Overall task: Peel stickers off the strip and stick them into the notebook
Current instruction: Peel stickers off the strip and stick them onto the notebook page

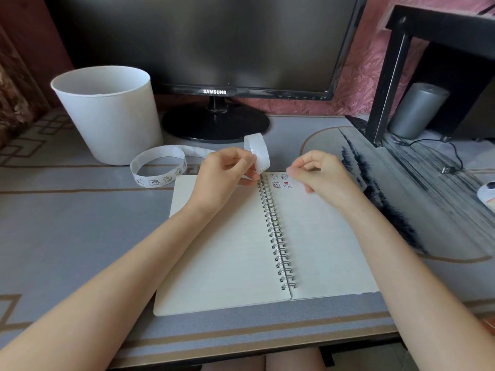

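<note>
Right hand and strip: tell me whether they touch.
Apart. Head view: page shows between the right hand and the strip that the left hand holds.

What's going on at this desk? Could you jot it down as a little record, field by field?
Notebook: open flat on the table
Left hand: pinches the sticker strip above the spiral
Right hand: fingers curled over the right page; whether they hold a sticker is unclear
Stickers: a few at that page's top
Behind: white bin, dark monitor
</note>
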